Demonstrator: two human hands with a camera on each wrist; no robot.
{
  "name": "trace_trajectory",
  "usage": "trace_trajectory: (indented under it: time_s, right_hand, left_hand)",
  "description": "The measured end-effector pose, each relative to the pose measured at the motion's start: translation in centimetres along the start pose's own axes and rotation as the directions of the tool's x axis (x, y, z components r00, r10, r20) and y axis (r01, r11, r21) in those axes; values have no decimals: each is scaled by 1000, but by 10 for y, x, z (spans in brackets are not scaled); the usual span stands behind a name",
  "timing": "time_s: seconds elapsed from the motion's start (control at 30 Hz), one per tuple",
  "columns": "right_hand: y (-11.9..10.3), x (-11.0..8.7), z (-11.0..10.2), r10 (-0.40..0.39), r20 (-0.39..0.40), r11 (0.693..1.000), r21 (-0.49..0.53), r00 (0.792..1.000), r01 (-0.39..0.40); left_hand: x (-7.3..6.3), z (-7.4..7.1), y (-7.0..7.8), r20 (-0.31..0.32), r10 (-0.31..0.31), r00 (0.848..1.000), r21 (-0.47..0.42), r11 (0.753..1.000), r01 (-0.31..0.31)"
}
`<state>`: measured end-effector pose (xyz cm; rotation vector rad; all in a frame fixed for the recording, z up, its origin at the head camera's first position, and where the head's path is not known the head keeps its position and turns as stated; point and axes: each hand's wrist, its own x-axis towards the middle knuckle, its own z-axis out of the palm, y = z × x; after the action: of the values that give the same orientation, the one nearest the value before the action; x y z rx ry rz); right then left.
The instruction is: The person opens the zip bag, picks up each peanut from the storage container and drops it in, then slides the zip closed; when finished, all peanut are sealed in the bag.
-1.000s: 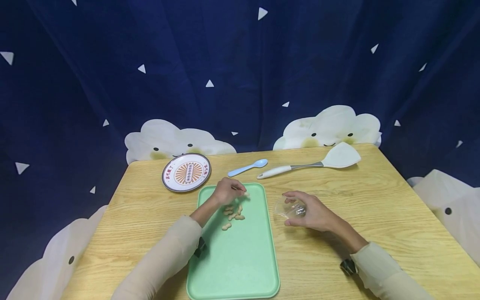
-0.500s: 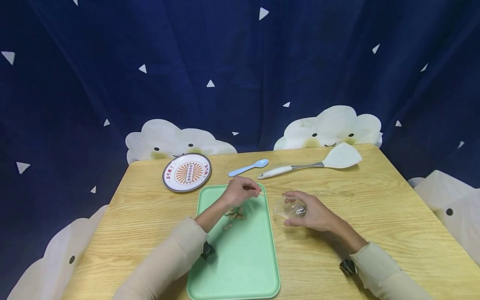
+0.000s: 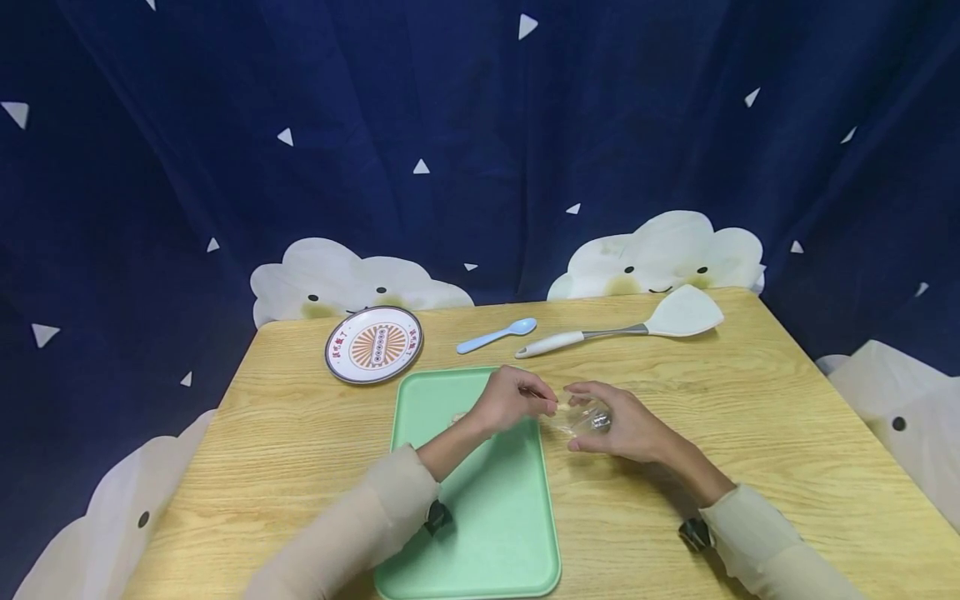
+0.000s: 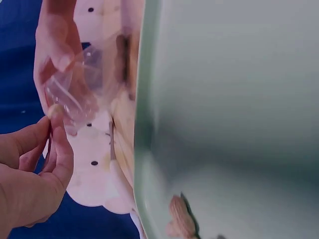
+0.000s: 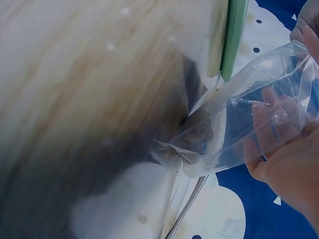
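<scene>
My left hand (image 3: pixel 512 402) is over the right edge of the green tray (image 3: pixel 487 525) and pinches a peanut (image 4: pixel 56 110) between thumb and fingertips. Those fingertips are at the mouth of a clear plastic bag (image 5: pixel 239 119). My right hand (image 3: pixel 632 427) grips the bag just right of the tray, thumb and fingers curled round its opening. What lies in the bag's bottom is unclear through the plastic. In the left wrist view another peanut (image 4: pixel 181 218) lies on the tray; the other peanuts on it are mostly hidden behind my left hand and arm.
Behind the tray lie a patterned plate (image 3: pixel 375 345), a light blue spoon (image 3: pixel 497 336) and a white spatula (image 3: pixel 678 312) with a grey shaft. The wooden table (image 3: pixel 750 400) ends at a dark blue curtain (image 3: pixel 480 150).
My left hand has moved right with the peanut, from above the tray's far part to the bag's mouth. My right hand and the bag stay in place.
</scene>
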<state>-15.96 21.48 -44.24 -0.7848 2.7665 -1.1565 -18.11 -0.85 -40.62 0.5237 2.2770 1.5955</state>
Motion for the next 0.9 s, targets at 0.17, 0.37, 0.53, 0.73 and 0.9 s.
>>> trace_trajectory:
  time_s: [0.17,0.37,0.53,0.73,0.9]
  right_hand:
    - [0,0,0,-1,-1,1000,5,1000,1]
    - [-1,0,-1,5,3,1000,8,1000,-5]
    - [-1,0,0,15,9,1000,5,1000,-15]
    - [0,0,1,18,4,1000,2,1000,-18]
    - [-1,1,2,10,4,1000,2,1000,-10]
  left_hand:
    - [-1,4,2,15,-19,1000,-6,1000,20]
    - [-5,-7,0,-11,-1,1000,-43,999,1]
    - [-10,-23,-7,-29,19,999,18,1000,-18]
    - [-17,-44,-18,-46,5,999,91,996,0]
    - [-23,-61,-32,-90,-11,996,98,995,20]
